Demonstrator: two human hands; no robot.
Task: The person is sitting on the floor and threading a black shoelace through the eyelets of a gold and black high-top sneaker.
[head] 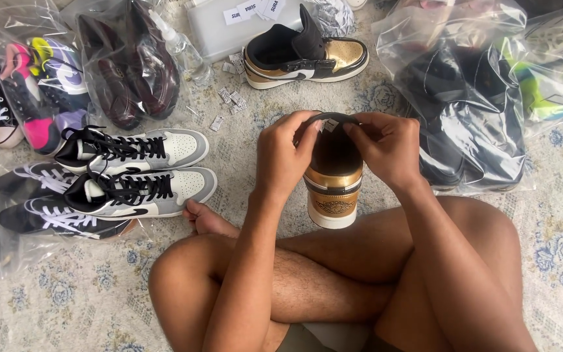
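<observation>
Crossed legs [333,280] sit below the gold-and-black sneaker [333,186], both hands [286,156] [386,151] pinching its collar; held only there, it could tip off the knee onto the rug [66,293].

Shoes spread over a patterned rug [66,293]

A matching gold-and-black sneaker [304,55] lies beyond; two grey-and-white laced sneakers [141,173] sit left, beside bagged dark loafers [128,65]; bagged black shoes [464,104] lie right.

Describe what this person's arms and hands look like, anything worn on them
Both arms are bare right up to the edge of the picture: no sleeves show. The left hand and the right hand wear no gloves, and no rings, watch or bracelets can be seen on the fingers or wrists. The forearms have some hair.
</observation>
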